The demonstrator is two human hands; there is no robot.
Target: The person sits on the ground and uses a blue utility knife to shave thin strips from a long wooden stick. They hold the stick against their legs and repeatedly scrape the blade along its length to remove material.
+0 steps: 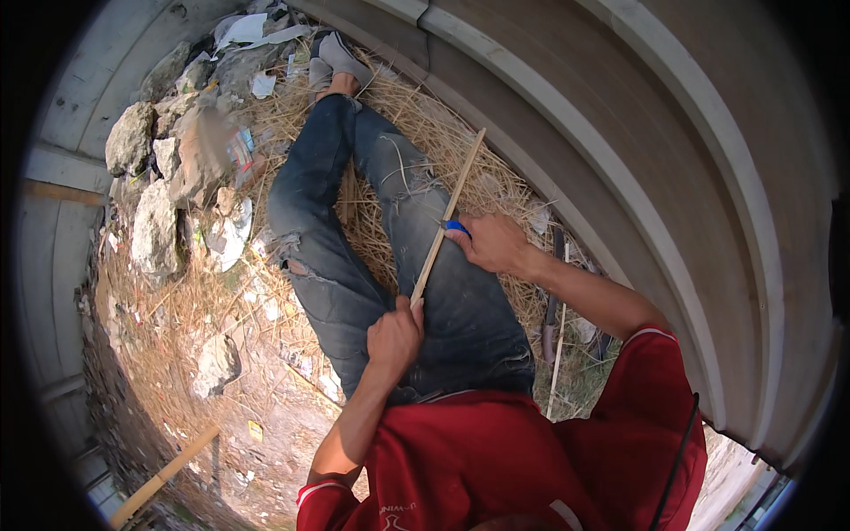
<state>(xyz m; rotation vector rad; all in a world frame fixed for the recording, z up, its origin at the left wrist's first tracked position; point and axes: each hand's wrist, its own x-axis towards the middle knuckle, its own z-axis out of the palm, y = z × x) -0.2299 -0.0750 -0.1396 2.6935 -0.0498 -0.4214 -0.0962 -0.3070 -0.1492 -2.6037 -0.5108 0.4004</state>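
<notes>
Gripping the near end of a slender wooden strip (439, 243) with the tightly curled fingers of the left hand (396, 339); clasping a blue tool (456, 227) at the strip, farther up, with the bent, closed fingers of the right hand (492, 242). Sitting in dark jeans (332, 292) beneath both sets of fingers, amid straw (421, 111) spreading beyond them, between pale rocks (155, 230) forward-left of the left fingers and a ribbed wall (673, 133) right of the right ones.
</notes>
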